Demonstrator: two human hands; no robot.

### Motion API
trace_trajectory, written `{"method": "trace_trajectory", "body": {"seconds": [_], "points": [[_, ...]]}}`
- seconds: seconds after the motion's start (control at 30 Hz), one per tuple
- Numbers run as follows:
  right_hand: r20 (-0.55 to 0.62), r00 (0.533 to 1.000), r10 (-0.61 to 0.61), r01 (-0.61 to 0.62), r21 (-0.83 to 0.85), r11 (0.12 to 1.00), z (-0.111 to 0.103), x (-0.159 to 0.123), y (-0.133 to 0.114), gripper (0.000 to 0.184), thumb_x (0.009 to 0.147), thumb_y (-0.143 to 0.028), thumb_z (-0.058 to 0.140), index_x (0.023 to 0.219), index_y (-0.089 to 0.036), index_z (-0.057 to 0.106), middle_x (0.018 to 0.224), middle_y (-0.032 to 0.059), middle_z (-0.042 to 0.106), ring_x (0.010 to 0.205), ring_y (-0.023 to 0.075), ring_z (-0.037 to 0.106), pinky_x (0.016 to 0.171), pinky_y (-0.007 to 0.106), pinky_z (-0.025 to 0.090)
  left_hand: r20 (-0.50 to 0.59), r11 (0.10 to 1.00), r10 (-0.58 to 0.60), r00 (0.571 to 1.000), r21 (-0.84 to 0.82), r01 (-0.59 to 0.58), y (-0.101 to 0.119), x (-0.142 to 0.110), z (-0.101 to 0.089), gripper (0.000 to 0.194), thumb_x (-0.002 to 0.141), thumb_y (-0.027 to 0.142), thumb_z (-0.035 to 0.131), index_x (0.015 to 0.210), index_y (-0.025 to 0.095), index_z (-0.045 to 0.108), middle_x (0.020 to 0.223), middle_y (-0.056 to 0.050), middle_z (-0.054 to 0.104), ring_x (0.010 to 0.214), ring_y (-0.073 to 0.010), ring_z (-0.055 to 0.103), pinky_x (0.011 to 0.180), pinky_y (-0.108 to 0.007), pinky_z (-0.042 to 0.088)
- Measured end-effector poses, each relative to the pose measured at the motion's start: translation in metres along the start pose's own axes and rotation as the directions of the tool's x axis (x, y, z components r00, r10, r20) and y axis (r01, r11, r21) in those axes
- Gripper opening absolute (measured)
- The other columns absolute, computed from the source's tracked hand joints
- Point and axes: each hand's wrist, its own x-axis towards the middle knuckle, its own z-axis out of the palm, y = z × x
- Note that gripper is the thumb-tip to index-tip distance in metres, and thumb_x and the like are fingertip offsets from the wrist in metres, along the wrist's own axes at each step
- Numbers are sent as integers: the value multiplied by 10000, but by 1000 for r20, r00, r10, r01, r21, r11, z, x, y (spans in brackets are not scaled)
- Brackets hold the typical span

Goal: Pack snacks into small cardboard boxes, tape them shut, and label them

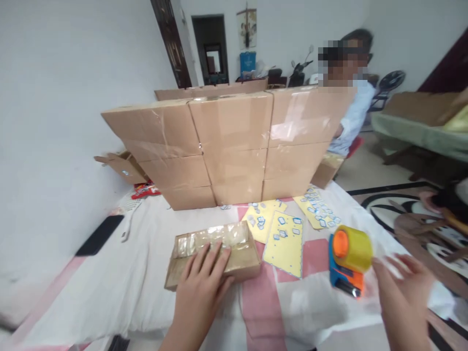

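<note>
A small cardboard box [234, 261] with clear tape across its top lies on the cloth in front of me. My left hand [206, 265] rests flat on it, fingers stretched out over the top and the thumb along the near side. To the right is a blue and orange tape dispenser [347, 280] carrying a yellowish tape roll [360, 248]. Close beside the roll, my right hand [402, 282] is somewhat blurred, its fingers curved and apart with nothing visible between them. Whether a fingertip touches the roll, I cannot tell.
Stacked cardboard boxes [234, 146] form a wall across the table's far side. Yellow sheets with stickers [283, 243] lie between the small box and the dispenser. A black phone-like slab [100, 236] and a white brush-like tool [128, 219] are at left. A person [356, 107] sits behind.
</note>
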Motion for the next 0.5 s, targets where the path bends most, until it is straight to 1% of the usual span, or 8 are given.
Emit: {"method": "trace_trajectory", "body": {"seconds": [0.07, 0.1, 0.17, 0.23, 0.3, 0.37, 0.43, 0.5], "points": [[60, 992, 113, -118, 84, 989, 3, 19, 10, 877, 638, -632, 812, 1352, -242, 485, 1315, 230, 628, 1135, 396, 693, 743, 491, 586, -92, 1000, -4, 996, 17, 5, 0, -2, 2, 419, 929, 414, 603, 1310, 242, 628, 1337, -110, 690, 1200, -341, 621, 977, -460, 425], [105, 984, 146, -158, 114, 981, 6, 24, 14, 880, 609, -633, 828, 1316, -231, 492, 1212, 183, 679, 1009, 362, 735, 679, 443, 600, -130, 1000, 6, 992, 25, -3, -1, -4, 4, 397, 925, 423, 603, 1264, 221, 645, 1281, -124, 708, 1161, -339, 629, 963, -457, 417], [179, 976, 123, -150, 144, 978, 13, 27, 22, 822, 617, -627, 835, 1257, -211, 530, 1066, 104, 725, 855, 292, 748, 623, 368, 606, -171, 998, 56, 984, 33, -51, -3, -6, 5, 379, 914, 421, 620, 1212, 190, 655, 1211, -126, 725, 1117, -324, 633, 957, -444, 403], [271, 960, 62, -103, 138, 985, 17, 23, 27, 675, 686, -624, 805, 1161, -183, 618, 978, 82, 751, 816, 258, 740, 646, 329, 607, -180, 994, 109, 978, 27, -106, -7, -6, 4, 387, 904, 408, 643, 1218, 182, 647, 1201, -114, 725, 1112, -303, 628, 971, -427, 393], [357, 934, 20, -72, 134, 988, 18, 17, 29, 572, 731, -612, 784, 1056, -150, 695, 942, 102, 774, 820, 263, 740, 681, 320, 610, -189, 994, 113, 976, 15, -112, -10, -4, 1, 427, 903, 405, 645, 1263, 176, 629, 1230, -118, 716, 1131, -299, 615, 1000, -428, 380], [365, 931, -14, -57, 183, 981, 17, 7, 29, 544, 744, -594, 783, 1038, -140, 725, 960, 120, 791, 828, 281, 751, 697, 333, 618, -219, 996, 86, 972, 15, -85, -7, -2, -1, 497, 909, 419, 627, 1334, 164, 597, 1287, -141, 692, 1174, -322, 593, 1054, -464, 353], [352, 935, -42, -51, 251, 967, 17, -11, 29, 512, 758, -573, 780, 1048, -153, 743, 969, 124, 800, 829, 296, 765, 696, 347, 630, -276, 999, 41, 960, -14, -47, 6, -1, 2, 530, 910, 408, 616, 1376, 159, 573, 1341, -166, 661, 1238, -362, 559, 1119, -529, 306], [391, 918, -73, -56, 309, 949, 17, -37, 29, 461, 778, -557, 769, 1027, -168, 765, 938, 124, 806, 813, 306, 772, 695, 364, 643, -353, 990, 4, 936, -131, -54, 33, -4, 10, 439, 912, 324, 617, 1329, 187, 600, 1312, -155, 671, 1265, -356, 555, 1152, -549, 302]]}}
